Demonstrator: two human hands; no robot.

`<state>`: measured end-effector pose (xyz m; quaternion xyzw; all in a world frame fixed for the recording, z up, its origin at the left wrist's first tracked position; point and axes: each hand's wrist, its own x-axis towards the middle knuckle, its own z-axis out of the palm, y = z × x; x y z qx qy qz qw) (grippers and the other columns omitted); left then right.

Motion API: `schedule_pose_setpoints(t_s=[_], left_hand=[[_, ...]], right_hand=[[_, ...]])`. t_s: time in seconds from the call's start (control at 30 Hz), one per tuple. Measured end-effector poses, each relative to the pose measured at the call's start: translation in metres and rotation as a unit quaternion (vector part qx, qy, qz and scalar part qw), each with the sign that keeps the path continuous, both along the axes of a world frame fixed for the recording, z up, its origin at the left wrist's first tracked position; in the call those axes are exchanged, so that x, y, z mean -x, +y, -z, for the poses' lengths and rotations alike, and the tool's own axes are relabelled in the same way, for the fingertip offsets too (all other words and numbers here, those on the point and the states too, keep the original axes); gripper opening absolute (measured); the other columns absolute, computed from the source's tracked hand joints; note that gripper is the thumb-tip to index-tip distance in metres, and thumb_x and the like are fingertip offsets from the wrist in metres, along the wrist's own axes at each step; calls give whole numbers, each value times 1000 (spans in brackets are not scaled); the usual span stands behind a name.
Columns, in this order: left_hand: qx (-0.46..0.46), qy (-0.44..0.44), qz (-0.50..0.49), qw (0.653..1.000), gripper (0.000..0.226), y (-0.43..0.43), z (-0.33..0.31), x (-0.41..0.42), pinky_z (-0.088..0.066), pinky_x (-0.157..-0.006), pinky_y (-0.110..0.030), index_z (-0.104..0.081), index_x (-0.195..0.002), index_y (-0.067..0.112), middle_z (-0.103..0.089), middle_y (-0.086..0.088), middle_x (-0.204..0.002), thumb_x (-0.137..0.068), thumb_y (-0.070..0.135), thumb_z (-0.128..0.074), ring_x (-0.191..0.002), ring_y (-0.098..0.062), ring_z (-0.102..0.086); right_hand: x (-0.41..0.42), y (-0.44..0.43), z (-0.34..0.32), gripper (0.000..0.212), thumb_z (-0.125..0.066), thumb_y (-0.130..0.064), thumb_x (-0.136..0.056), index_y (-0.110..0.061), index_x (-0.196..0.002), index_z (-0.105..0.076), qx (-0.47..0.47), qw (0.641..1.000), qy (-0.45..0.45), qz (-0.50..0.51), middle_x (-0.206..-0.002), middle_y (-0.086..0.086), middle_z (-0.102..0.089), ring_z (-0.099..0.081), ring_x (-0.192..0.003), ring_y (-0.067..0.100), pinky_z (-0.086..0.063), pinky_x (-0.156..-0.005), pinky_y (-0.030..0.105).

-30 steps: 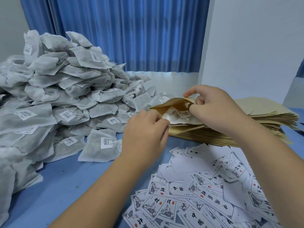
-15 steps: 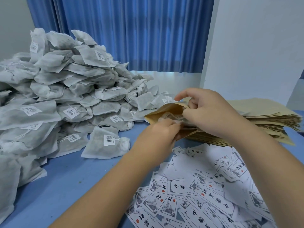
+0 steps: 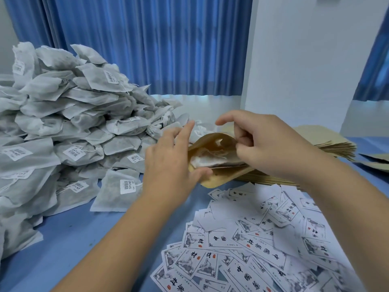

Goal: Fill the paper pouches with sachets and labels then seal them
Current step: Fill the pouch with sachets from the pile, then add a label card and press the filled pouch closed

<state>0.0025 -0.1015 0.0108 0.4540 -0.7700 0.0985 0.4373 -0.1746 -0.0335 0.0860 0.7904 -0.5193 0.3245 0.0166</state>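
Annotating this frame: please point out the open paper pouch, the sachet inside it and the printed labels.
paper pouch (image 3: pixel 207 144): head view, curled upper flap.
sachet (image 3: pixel 204 162): head view, white part inside the pouch mouth.
printed labels (image 3: pixel 223 239): head view, a label mid-pile.

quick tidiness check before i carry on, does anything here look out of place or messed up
Nothing looks damaged or spilled. The labels lie in a loose overlapping heap, some face down, and the stack of pouches is fanned out, not squared. The right hand holds the open pouch with its sachet inside.
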Motion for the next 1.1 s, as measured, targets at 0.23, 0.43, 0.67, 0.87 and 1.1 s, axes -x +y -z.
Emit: schedule_pose_setpoints(t_s=[0.23, 0.43, 0.67, 0.87, 1.1], left_hand=[[-74, -104, 69, 989, 80, 25, -9, 12, -37, -87, -34, -38, -140, 36, -49, 3, -118, -71, 51, -75, -113, -20, -49], [15, -121, 42, 992, 47, 72, -7, 18, -35, -64, -33, -60, -120, 28, -47, 2, -88, -74, 26, -72, -79, -28, -54], [-22, -246, -10, 969, 51, 97, 14, 13, -26, -41, -23, -73, -89, 26, -53, 4, -58, -41, 15, -89, -40, -22, -50], [-59, -263, 16, 963, 45, 95, 32, 10, -35, -38, -26, -74, -94, 23, -55, 3, -62, -51, 26, -88, -51, -23, -57], [-56, -280, 20, 958, 48, 103, 35, 16, -30, -46, -29, -69, -104, 15, -57, -2, -76, -59, 27, -81, -63, -25, -58]], right_hand=[[14, 42, 16, 44, -55, 2, -85, -21, -122, -55, 118, 988, 104, -5, -72, -24, -39, -42, -78, -15, -33, -74, 4], [20, 76, 43, 23, -49, -6, -91, -9, -112, -59, 241, 967, 83, -22, -96, -31, -25, -33, -83, -6, -30, -81, 4], [26, 99, 79, 13, -55, -17, -93, -12, -105, -57, 223, 972, 69, -29, -85, -9, -49, -44, -74, 4, -36, -73, 10], [35, 116, 106, 41, -71, -20, -80, -18, -120, -61, 73, 981, 167, 64, -111, 0, -60, -58, -88, 18, -49, -74, 29], [37, 122, 107, 41, -48, -2, -84, -12, -119, -68, 91, 994, 41, 53, -117, -3, -66, -62, -97, 15, -46, -82, 20]])
